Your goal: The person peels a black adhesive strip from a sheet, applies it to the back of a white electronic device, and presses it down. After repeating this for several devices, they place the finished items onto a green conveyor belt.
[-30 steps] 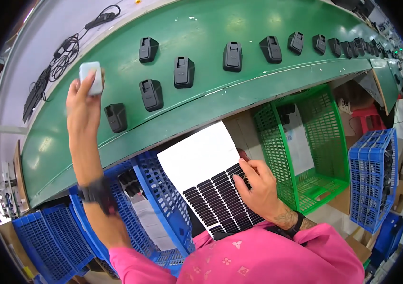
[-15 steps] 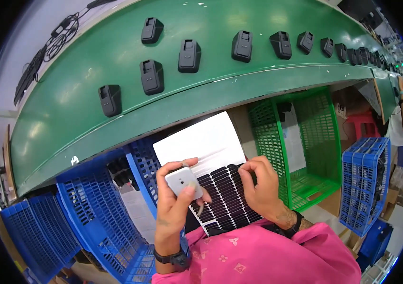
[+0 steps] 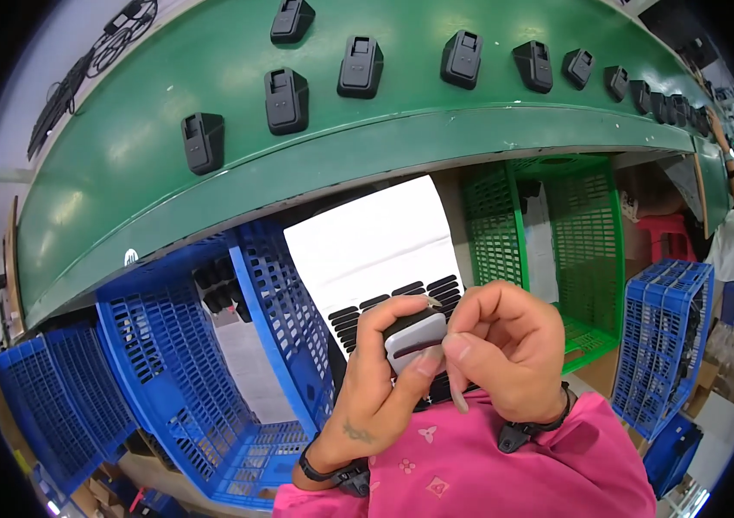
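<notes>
My left hand (image 3: 381,380) is closed around a small grey-and-black rounded device (image 3: 430,327), tilted over my lap. A dark, narrow strip (image 3: 418,347) lies along the grey face of the device. My right hand (image 3: 509,350) pinches thumb and fingers together at the right end of the device; whatever is between the fingertips is hidden. Beneath both hands, a white sheet (image 3: 367,233) rests on my lap with rows of black oblong pads (image 3: 429,289) on its nearer part. My hands cover some of these rows.
Several black charger-like stands (image 3: 360,67) are spread along the green bench (image 3: 142,203). Blue crates (image 3: 168,380) stand at the left, a green crate (image 3: 617,259) and an upright blue crate (image 3: 664,345) at the right. Another person's arm (image 3: 733,177) reaches over the bench at far right.
My right hand has left the pads on the sheet and come to the device. The left hand has moved right and turned the device; a dark strip now shows on it.
</notes>
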The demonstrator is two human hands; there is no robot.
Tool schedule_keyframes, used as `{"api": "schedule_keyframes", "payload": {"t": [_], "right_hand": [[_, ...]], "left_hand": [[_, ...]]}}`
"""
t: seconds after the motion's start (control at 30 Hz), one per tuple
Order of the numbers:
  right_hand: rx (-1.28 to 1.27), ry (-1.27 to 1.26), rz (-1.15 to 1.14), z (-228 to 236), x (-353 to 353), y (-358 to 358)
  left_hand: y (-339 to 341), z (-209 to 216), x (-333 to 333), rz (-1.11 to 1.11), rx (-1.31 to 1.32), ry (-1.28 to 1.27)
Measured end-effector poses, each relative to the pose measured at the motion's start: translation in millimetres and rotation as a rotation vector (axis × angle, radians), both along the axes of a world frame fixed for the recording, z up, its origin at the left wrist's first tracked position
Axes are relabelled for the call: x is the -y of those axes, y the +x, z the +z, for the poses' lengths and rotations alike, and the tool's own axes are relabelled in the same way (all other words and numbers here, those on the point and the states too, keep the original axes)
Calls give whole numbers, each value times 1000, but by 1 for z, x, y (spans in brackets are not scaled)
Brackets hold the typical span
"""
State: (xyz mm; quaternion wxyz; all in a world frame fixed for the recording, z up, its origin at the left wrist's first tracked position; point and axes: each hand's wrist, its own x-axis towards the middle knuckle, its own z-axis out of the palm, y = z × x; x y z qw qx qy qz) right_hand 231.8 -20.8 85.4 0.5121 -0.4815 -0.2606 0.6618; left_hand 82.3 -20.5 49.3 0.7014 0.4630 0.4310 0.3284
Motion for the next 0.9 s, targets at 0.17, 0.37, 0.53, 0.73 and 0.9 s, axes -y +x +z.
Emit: {"api": "schedule_keyframes", "payload": {"t": [0.17,0.37,0.53,0.73,0.9], "right_hand": [[58,9,-41,-5,-1,3],[25,-39,-82,-7,-3,3],[-76,-16,-2,-17,0,12],[-66,-17,-3,-19,0,11],[-88,-16,2,-18,-1,10]], "left_hand": [[2,2,0,-29,47,-70],[8,1,-2,9,21,-48],[6,0,-4,-14,15,-60],[5,3,-5,-31,-14,-65],[5,-1,-4,-22,-14,-48]]}}
